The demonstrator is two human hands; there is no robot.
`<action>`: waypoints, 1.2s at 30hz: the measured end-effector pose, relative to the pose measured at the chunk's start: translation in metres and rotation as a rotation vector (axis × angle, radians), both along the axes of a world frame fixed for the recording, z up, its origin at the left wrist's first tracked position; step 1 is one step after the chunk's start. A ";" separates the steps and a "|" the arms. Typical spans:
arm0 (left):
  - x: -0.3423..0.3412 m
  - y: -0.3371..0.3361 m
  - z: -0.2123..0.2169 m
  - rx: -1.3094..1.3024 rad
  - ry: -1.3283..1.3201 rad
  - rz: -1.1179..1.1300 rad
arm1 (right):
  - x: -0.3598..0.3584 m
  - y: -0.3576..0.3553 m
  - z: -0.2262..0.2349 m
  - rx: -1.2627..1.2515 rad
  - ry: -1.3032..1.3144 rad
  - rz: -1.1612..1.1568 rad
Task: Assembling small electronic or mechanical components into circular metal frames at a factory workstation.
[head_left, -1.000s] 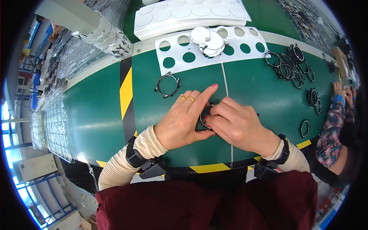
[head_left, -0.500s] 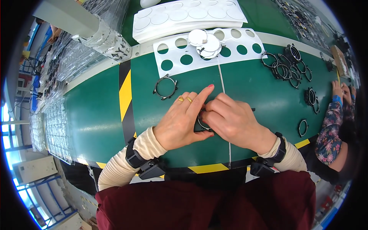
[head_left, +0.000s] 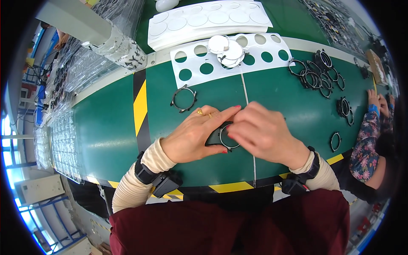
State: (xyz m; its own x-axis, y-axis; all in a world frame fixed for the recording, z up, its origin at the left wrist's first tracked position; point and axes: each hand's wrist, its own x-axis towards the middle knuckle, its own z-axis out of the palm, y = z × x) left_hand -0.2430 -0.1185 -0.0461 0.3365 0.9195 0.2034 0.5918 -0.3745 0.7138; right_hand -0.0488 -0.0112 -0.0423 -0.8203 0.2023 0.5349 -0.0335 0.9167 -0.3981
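Hands barely shifted, left hand point(head_left: 193, 136) and right hand point(head_left: 265, 134) fingers clamped on black ring point(head_left: 227, 138), seemingly pressing.

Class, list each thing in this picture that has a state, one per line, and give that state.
Left hand: closed around the black ring on the table.
Right hand: fingers pressed on the same ring.
Black ring: held between both hands, partly hidden.
Spare black ring: lying flat, untouched.
White punched sheet: flat, many holes empty.
White discs: loose pile on the sheet.
Heap of black rings: jumbled, overlapping.
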 end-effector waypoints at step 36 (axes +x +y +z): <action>-0.002 -0.004 -0.010 -0.023 -0.040 0.150 | -0.016 -0.011 -0.019 0.074 -0.060 -0.028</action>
